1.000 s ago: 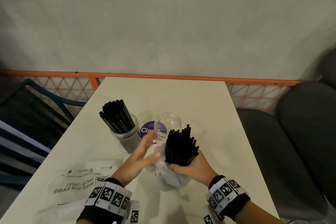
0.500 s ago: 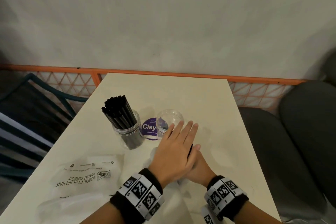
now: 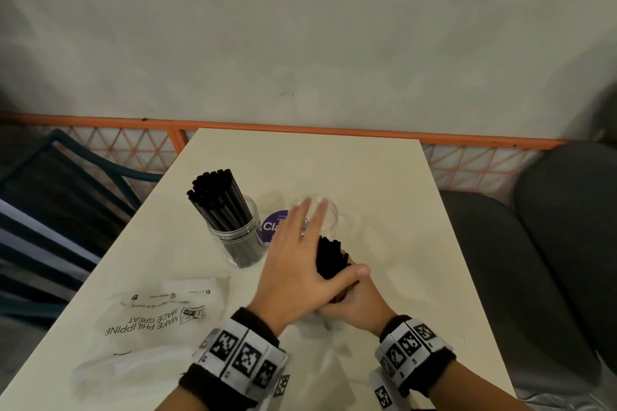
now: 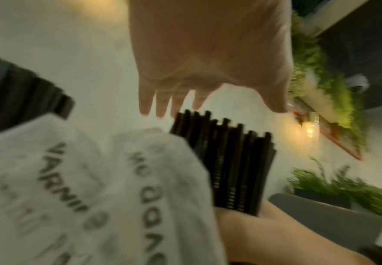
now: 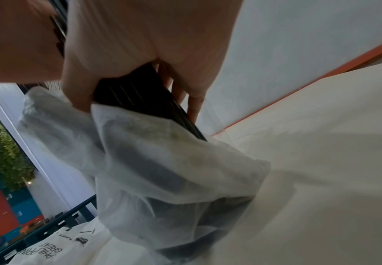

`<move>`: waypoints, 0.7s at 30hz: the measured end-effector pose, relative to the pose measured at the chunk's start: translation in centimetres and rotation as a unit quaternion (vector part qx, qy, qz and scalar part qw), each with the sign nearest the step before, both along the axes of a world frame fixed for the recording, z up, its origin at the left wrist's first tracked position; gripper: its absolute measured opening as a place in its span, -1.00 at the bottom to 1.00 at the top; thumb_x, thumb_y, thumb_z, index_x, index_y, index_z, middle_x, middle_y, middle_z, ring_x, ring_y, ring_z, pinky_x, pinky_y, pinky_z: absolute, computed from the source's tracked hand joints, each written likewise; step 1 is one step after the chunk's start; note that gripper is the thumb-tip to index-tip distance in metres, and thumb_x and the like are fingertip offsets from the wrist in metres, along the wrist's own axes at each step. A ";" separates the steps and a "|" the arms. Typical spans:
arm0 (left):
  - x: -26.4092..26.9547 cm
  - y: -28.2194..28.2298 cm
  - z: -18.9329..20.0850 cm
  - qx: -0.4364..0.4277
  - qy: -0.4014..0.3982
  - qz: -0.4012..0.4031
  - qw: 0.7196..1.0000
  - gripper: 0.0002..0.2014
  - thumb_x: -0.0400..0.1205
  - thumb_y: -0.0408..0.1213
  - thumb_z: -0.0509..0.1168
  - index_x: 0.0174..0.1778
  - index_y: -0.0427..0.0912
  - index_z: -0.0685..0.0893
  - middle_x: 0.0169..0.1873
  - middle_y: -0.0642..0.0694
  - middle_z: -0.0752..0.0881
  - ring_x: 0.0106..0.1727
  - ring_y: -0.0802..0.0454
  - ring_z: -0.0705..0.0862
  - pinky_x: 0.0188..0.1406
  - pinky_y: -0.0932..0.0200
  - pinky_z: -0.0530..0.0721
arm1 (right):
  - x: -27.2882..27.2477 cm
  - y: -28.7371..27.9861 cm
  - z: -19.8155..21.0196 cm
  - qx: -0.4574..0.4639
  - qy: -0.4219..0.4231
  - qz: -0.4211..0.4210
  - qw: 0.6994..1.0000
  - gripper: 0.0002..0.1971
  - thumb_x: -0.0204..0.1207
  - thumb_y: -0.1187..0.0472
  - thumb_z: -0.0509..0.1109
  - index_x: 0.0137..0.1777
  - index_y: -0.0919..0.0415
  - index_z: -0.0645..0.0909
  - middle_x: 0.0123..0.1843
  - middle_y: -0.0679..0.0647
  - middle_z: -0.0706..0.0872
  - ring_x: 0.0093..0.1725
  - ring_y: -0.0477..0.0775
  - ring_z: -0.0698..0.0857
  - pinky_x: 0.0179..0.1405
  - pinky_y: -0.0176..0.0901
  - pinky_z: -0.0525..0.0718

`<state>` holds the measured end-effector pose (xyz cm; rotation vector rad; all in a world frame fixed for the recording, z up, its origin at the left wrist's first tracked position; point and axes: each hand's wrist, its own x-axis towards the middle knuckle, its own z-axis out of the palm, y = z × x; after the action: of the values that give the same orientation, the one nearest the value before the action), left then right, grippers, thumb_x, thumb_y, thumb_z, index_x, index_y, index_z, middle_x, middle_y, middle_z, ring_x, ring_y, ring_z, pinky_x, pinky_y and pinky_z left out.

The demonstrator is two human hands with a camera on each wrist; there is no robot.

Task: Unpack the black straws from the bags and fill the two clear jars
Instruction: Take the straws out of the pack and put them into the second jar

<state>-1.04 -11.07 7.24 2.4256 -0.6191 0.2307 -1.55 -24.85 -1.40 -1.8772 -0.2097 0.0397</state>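
An empty bag (image 3: 157, 310) lies flat at the table's (image 3: 384, 183) left. Behind it one jar (image 3: 238, 237) stands packed with straws (image 3: 217, 200). The left hand (image 3: 297, 264), fingers straight and spread, lies flat over a bundle (image 3: 329, 257), seemingly touching its tops, though blur hides the contact. The second jar (image 3: 329, 210) stands just behind. The right hand (image 3: 357, 305) grips the bundle, still half in its bag (image 5: 162, 170).

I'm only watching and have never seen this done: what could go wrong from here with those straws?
The right hand grips the bundle of black straws while the thin white plastic bag still wraps its lower end, so some could slip out. The flat left hand is close to the empty clear plastic jar and might tip it.
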 end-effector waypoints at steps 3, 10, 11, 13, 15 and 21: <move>0.3 0.3 -1.0 -0.021 0.091 -0.020 0.995 0.08 0.17 0.53 0.19 0.56 0.01 0.17 0.50 0.10 0.27 0.47 0.20 0.32 0.31 0.49 0.25 | 0.0 0.3 0.5 -0.030 -0.031 0.010 0.999 -0.58 0.27 0.24 0.57 0.12 0.13 0.56 -0.04 0.04 0.71 -0.01 -0.03 0.71 -0.04 0.06 0.72; 0.8 0.6 -2.0 -0.029 0.051 -0.032 0.998 -0.23 0.32 0.40 0.19 0.39 0.06 0.40 0.25 0.15 0.45 0.18 0.24 0.52 0.07 0.44 0.48 | 0.8 -0.8 1.0 0.001 -0.019 0.115 0.993 -0.09 0.01 0.03 0.75 0.37 0.05 0.37 0.27 -0.03 0.57 0.31 -0.11 0.58 0.28 -0.18 0.58; 0.9 0.7 -1.9 -0.027 0.053 -0.035 0.998 -0.24 0.32 0.39 0.20 0.38 0.06 0.40 0.24 0.14 0.45 0.17 0.22 0.54 0.07 0.38 0.53 | 1.1 -1.0 1.0 -0.019 -0.008 0.151 0.988 -0.05 0.00 0.06 0.75 0.41 0.05 0.36 0.31 -0.06 0.56 0.36 -0.12 0.54 0.35 -0.15 0.54; 0.9 0.8 -1.8 -0.028 0.053 -0.039 0.997 -0.26 0.34 0.38 0.20 0.38 0.06 0.41 0.23 0.14 0.46 0.15 0.22 0.54 0.08 0.35 0.57 | 1.7 -1.4 0.6 -0.074 0.015 0.190 0.979 0.04 -0.02 0.07 0.77 0.47 0.04 0.31 0.38 -0.12 0.52 0.42 -0.15 0.48 0.45 -0.11 0.49; 1.0 0.9 -1.8 -0.033 0.055 -0.037 0.997 -0.26 0.34 0.39 0.19 0.38 0.06 0.40 0.23 0.16 0.45 0.16 0.26 0.52 0.08 0.40 0.53 | 2.2 -1.9 -0.1 -0.137 0.034 0.208 0.968 0.08 -0.05 -0.04 0.76 0.49 -0.04 0.28 0.39 -0.20 0.51 0.42 -0.20 0.47 0.45 -0.10 0.49; 1.4 1.7 -1.4 -0.048 0.090 -0.071 0.992 -0.23 0.35 0.40 0.17 0.42 0.05 0.39 0.30 0.19 0.42 0.27 0.37 0.40 0.15 0.67 0.30 | 2.5 -3.0 -2.1 -0.271 0.086 0.218 0.934 0.01 0.11 0.03 0.65 0.54 -0.01 0.15 0.38 -0.05 0.45 0.33 -0.02 0.52 0.33 -0.05 0.59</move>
<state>0.36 -9.40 5.81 2.2687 -0.6781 -0.0180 0.95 -27.89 -3.53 -2.3225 -0.5330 0.6187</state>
